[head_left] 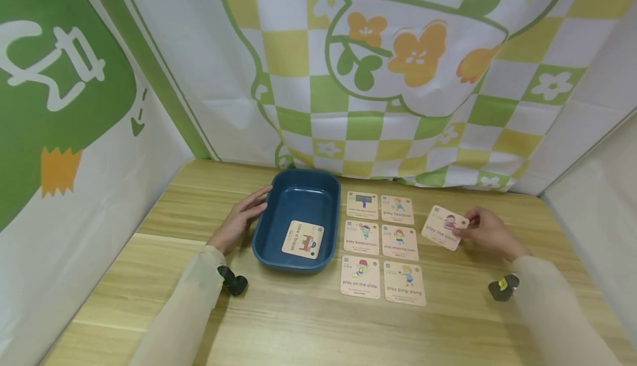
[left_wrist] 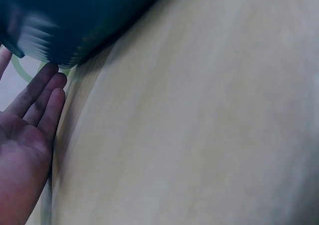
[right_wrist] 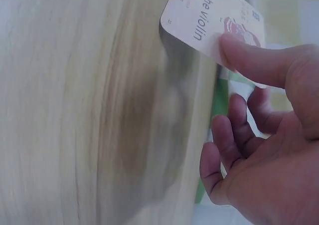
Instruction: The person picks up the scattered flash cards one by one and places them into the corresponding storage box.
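Between thumb and fingers, the right hand (head_left: 492,234) pinches the "play the violin" card (head_left: 442,225), which is tilted above the table to the right of the laid-out cards. In the right wrist view the thumb of the right hand (right_wrist: 269,130) presses on the printed face of the card (right_wrist: 204,15). The left hand (head_left: 242,218) touches the left side of the blue tray (head_left: 257,239), its fingers extended. The left wrist view shows the left hand (left_wrist: 32,130) with fingers straight against the tray's outer wall (left_wrist: 75,15). Inside the tray lies a "take a break" card (head_left: 302,239).
Several cards lie in two columns right of the tray, among them "play football" (head_left: 397,210), "play badminton" (head_left: 361,237) and "play ping-pong" (head_left: 404,283). A patterned cloth (head_left: 348,128) hangs behind the wooden table (head_left: 278,322). Cloth walls stand left and right.
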`<control>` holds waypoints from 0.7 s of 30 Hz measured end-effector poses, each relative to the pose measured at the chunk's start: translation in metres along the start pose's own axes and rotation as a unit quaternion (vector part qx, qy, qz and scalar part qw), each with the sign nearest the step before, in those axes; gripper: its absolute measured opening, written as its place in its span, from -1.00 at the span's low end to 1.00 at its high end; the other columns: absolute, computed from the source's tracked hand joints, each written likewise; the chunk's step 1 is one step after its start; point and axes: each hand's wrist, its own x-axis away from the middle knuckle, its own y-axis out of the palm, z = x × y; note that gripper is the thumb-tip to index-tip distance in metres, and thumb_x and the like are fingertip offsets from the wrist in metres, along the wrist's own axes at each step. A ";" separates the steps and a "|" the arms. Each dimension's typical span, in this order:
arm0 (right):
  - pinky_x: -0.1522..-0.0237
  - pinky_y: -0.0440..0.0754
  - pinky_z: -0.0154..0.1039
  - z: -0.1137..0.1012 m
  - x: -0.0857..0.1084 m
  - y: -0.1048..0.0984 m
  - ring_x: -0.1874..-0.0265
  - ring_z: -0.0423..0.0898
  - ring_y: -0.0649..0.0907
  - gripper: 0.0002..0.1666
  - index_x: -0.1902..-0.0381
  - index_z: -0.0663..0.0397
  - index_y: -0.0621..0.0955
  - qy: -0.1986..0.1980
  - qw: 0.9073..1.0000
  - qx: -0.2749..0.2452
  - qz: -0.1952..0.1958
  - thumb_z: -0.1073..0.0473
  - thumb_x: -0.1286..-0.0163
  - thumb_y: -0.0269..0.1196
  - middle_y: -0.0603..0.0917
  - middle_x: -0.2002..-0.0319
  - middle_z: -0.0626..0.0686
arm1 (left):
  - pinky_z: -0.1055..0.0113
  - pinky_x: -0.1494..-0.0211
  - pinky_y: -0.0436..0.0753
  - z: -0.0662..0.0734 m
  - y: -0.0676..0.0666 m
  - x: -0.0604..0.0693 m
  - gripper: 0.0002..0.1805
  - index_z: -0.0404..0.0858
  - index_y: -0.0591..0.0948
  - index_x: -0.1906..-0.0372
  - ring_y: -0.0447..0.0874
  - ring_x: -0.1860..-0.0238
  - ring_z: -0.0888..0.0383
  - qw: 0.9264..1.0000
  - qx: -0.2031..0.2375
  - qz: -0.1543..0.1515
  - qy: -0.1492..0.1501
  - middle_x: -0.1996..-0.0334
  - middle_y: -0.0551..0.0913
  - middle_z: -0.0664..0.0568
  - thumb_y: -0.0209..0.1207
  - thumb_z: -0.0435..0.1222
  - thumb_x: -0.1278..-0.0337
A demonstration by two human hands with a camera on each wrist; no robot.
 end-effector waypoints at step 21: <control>0.30 0.55 -0.31 -0.007 0.019 -0.006 0.23 0.00 0.57 -0.64 0.02 0.47 0.60 -0.025 0.999 -0.002 0.025 0.17 -0.55 0.18 0.67 0.19 0.22 | -0.02 -0.58 0.05 -0.001 0.001 0.000 -0.43 -0.19 0.26 -0.57 0.04 -0.56 -0.07 1.000 0.002 0.004 -0.001 -0.58 0.14 -0.05 0.00 -0.23 -0.58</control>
